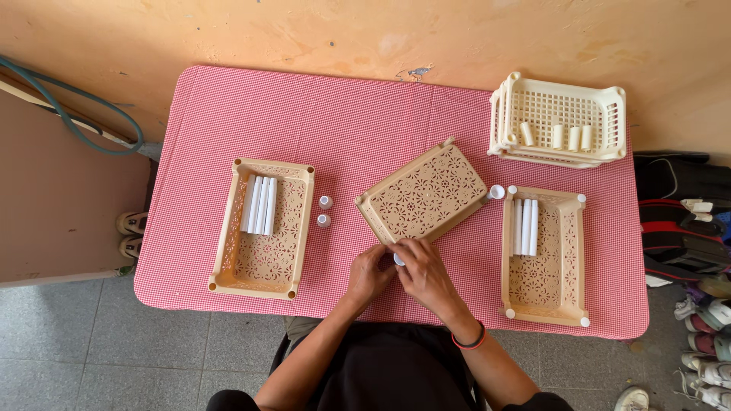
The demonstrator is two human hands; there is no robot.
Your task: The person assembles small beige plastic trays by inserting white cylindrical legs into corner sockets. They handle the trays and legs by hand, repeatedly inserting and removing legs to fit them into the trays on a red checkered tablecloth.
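My left hand (371, 272) and right hand (421, 270) meet at lower centre of the frame, forearms rising from the bottom edge, a band on my right wrist. The fingers of both hands are curled inward and pressed together around a small white cap (398, 259), which shows between the fingertips. The hands sit at the near corner of a beige perforated tray (422, 194), which lies upside down and turned at an angle at centre frame; whether my fingers touch its corner I cannot tell.

The tabletop (343, 114) carries a red-and-white checked cloth. At left of centre, a second beige tray (263, 228) stands open side up with several white tubes (259, 205) lying side by side in its upper part. Two small white caps (324, 211) stand just beside its right wall, one above the other.

At right of frame, a third beige tray (545, 256) holds more white tubes (525, 227) in its upper left part, with white caps fitted at its corners. A loose white cap (496, 192) lies between this tray and the inverted one. At upper right, a cream lattice basket stack (560, 120) lies on its side, with short cream pegs (556, 135) resting on it.
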